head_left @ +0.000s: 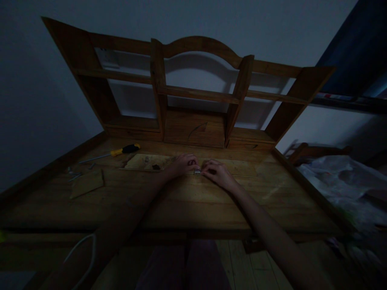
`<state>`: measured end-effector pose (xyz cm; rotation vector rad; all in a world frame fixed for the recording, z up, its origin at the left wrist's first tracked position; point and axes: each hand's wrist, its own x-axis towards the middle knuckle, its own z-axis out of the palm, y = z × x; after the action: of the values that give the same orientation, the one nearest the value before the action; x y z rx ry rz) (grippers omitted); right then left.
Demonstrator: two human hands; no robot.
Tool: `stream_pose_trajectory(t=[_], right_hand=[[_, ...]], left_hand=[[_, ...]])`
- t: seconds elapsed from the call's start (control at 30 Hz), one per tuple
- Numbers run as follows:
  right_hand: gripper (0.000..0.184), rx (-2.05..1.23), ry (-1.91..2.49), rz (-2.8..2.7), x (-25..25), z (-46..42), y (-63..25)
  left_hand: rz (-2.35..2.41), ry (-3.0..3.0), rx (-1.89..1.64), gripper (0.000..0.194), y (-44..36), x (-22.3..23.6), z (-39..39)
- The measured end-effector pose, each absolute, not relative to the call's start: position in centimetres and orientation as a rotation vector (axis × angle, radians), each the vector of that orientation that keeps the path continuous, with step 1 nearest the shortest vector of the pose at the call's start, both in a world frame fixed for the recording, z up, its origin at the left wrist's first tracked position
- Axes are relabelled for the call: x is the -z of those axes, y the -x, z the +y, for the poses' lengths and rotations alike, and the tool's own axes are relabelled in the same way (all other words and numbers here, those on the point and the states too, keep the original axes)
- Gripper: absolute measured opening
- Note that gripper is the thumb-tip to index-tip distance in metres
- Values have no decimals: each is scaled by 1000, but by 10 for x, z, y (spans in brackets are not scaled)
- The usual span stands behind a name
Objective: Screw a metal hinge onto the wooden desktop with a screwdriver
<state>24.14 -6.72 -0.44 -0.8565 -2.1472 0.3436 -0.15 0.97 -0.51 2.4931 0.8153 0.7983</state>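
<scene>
Over the middle of a wooden desk (pixel 193 201), my left hand (pixel 185 163) and my right hand (pixel 219 172) meet with fingertips pinched. Between them is a small shiny metal piece (pixel 197 171), too dim and small to name. Fingers of both hands are closed at its two sides. Behind and beneath the hands lies a thin wooden board (pixel 145 162) with dark stains and a rough left end. Its middle is hidden by my left hand.
A yellow and black screwdriver (pixel 125 149) lies at the back left. Nearer are small metal pieces (pixel 74 175) and a cut wood scrap (pixel 87 184). A wooden shelf unit (pixel 195 128) rises behind. White plastic bags (pixel 332 177) sit beyond the right edge.
</scene>
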Motion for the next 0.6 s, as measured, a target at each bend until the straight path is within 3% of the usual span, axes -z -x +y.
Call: stream_pose_trajectory(t=[0.6], right_hand=[[4,-356,893,-2143,0,-71,-238]], left_hand=[[821,-2501,-817,19,0,11,13]])
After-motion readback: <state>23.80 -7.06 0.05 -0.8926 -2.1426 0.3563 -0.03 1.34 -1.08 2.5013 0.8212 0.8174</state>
